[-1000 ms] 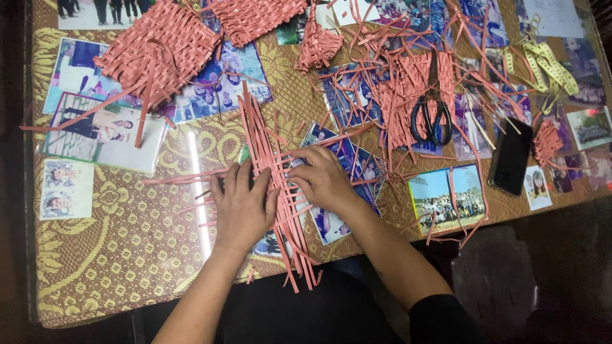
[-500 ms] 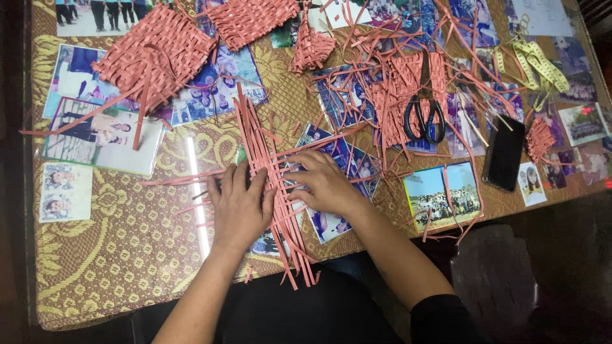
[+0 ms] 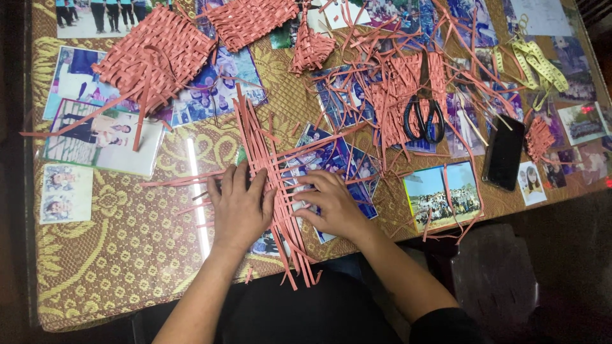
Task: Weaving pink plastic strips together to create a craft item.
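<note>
A half-woven mat of long pink paper strips (image 3: pixel 271 172) lies on the glass-topped table (image 3: pixel 127 255) in front of me. My left hand (image 3: pixel 239 207) presses flat on its left side, fingers spread over the vertical strips. My right hand (image 3: pixel 331 204) rests on the right side, its fingertips pinching at a horizontal strip where it crosses the vertical ones. Loose strip ends stick out past the table's near edge.
Finished pink woven pieces (image 3: pixel 156 57) lie at the back left and back middle. A heap of loose strips with black scissors (image 3: pixel 424 118) sits to the right, beside a black phone (image 3: pixel 505 153) and a yellow measuring tape (image 3: pixel 539 64). Photographs lie under the glass.
Both hands stay on the weave. The right hand's fingers have shifted slightly along the horizontal strip; the camera view has drifted a little.
</note>
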